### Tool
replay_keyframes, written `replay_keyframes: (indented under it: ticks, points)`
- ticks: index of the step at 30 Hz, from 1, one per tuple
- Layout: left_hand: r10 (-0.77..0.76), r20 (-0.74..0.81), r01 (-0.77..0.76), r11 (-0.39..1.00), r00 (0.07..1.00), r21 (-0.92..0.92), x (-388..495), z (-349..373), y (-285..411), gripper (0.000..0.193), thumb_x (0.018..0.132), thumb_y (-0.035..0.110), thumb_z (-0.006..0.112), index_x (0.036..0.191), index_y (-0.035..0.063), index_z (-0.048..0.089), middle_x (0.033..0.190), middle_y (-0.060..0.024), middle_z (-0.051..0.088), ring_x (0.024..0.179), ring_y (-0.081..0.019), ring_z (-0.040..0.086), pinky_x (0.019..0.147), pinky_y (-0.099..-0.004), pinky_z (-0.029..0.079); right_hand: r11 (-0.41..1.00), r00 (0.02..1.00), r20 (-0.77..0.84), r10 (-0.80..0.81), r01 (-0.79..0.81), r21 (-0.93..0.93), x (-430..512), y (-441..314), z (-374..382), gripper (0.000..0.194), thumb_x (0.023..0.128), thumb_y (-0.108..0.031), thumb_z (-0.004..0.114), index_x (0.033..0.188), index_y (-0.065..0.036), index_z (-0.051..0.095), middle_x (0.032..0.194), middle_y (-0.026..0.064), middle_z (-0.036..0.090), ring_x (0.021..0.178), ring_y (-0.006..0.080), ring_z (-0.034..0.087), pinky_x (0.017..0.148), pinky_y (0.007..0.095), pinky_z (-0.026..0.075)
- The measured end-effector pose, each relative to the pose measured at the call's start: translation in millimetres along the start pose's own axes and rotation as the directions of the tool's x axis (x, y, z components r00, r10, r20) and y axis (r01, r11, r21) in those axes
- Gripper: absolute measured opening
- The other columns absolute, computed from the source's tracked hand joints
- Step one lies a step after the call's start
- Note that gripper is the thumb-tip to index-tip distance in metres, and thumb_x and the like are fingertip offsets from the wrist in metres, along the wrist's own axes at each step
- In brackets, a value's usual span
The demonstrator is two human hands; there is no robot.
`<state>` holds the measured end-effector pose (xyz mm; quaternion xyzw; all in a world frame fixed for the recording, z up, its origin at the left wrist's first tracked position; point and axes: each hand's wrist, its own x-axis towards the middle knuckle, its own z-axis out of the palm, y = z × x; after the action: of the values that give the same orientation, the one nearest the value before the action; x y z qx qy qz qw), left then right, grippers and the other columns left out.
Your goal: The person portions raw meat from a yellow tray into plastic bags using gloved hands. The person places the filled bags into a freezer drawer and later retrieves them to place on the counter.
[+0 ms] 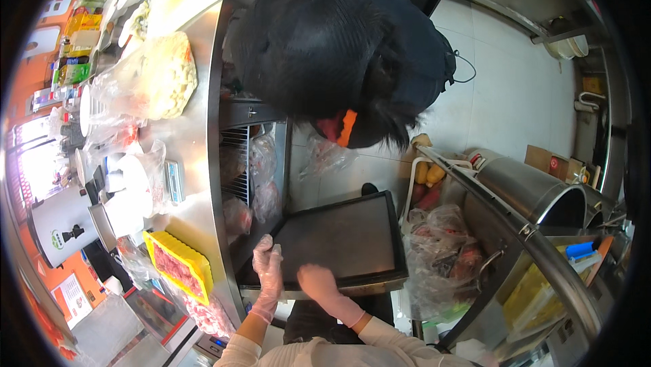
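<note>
My left hand (267,271), in a clear plastic glove, is raised at the left side of an open undercounter fridge door (346,240). Its fingers point up and are a little apart, with nothing visible in them. My right hand (324,288), also gloved, is over the door's near edge with its fingers curled under; what they may touch is hidden. The door's dark inner panel has a black gasket around it. Beyond the door, inside the fridge, bagged food (264,163) sits beside a wire rack (236,163).
Another person (325,52) bends low by the fridge, beside a plastic bag (328,156) near the floor. The steel counter (196,163) at left carries a yellow tray of raw meat (178,265) and a bag of pale food (170,77). Bags (442,250) and a steel pot (524,184) are at right.
</note>
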<state>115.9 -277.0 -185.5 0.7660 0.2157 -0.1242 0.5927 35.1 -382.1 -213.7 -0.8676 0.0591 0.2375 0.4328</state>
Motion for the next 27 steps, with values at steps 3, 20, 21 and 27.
replay_keyframes:
  ticks: [3,20,21,27]
  points:
    - [0.006,-0.006,-0.006,1.000,1.000,-0.023,-6.5,-3.8,-7.4,0.029,0.090,-0.005,0.060,0.118,0.0024,0.053,0.122,-0.0071,0.055,0.089,-0.0071,0.050,0.072,-0.0212,0.045,1.000,1.000,-0.011,-0.014,0.014,0.010,1.7,-0.5,-6.6,0.022,0.091,-0.023,0.057,0.078,-0.007,0.066,0.077,0.0112,0.067,0.071,0.0280,0.068,0.063,0.0397,0.056]
    - [0.016,-0.131,-0.032,0.991,0.991,-0.126,-27.0,-25.0,-35.7,0.026,0.093,0.005,0.059,0.118,0.0062,0.055,0.134,-0.0164,0.054,0.084,-0.0114,0.053,0.074,-0.0269,0.048,0.996,1.000,0.015,-0.018,0.017,0.086,2.2,-1.3,-19.1,0.018,0.090,-0.022,0.059,0.081,-0.007,0.062,0.081,0.0098,0.065,0.073,0.0288,0.066,0.062,0.0398,0.054]
    - [0.011,-0.142,-0.027,0.993,0.990,-0.113,-27.6,-24.1,-35.2,0.025,0.093,0.006,0.059,0.118,0.0065,0.055,0.134,-0.0162,0.054,0.084,-0.0114,0.053,0.074,-0.0266,0.048,0.996,1.000,0.002,-0.023,0.022,0.091,1.8,-1.2,-19.1,0.018,0.090,-0.022,0.059,0.081,-0.007,0.062,0.080,0.0098,0.065,0.073,0.0286,0.066,0.061,0.0395,0.054]
    - [0.049,-0.129,-0.064,0.991,0.990,-0.116,-26.1,-23.7,-34.8,0.023,0.093,0.006,0.058,0.115,0.0079,0.055,0.134,-0.0160,0.054,0.085,-0.0113,0.053,0.073,-0.0258,0.047,0.997,0.999,-0.015,-0.048,0.049,0.059,0.0,-0.6,-17.6,0.019,0.091,-0.022,0.060,0.082,-0.006,0.062,0.080,0.0096,0.064,0.072,0.0284,0.066,0.060,0.0391,0.054]
